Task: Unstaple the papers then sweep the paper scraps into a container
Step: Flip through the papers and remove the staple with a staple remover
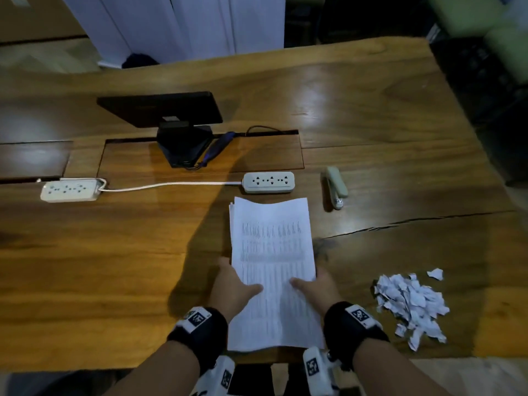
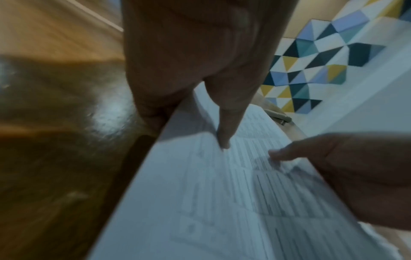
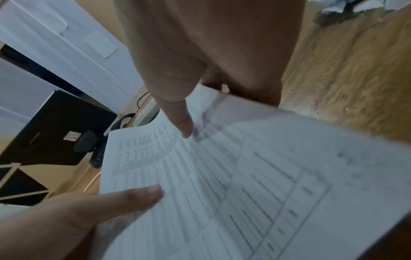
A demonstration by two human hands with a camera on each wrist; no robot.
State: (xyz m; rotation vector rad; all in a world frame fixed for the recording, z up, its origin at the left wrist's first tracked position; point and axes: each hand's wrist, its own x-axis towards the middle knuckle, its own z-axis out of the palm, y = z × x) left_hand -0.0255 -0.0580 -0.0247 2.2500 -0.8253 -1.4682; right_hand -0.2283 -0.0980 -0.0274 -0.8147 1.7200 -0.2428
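Two hands on one stack of printed papers (image 1: 273, 270), held over the near edge of the wooden table (image 1: 114, 252). Left hand (image 1: 233, 287) pinches the stack's left edge, thumb on top, fingers curled under; right hand (image 1: 314, 288) does the same on the right edge. Both wrist views confirm thumbs pressed flat on the top sheet w/ fingers beneath. The far end of the stack fans a little, several sheets showing at the top left corner. No staple is visible from any view: too blurred, or hidden, can't tell where it sits.

Step in hand, as I judge it: the unstapling part, at the stage of holding up the stack to find the staple. The sweep hasn't begun: the pile of torn paper scraps (image 1: 411, 304) lies loose on the table, to the right of the right hand, apart from the stack.

A grey-green stapler (image 1: 335, 187) lies on its side past the stack, to its right, near a white power strip (image 1: 268, 182). No staple remover or container is in view.

Next move prob. calls for: locate the stapled corner, free one hand while the other keeps its pinch, then pry the staple legs w/ a nail or the stapler's back end. Pull straight, else the corner tears.
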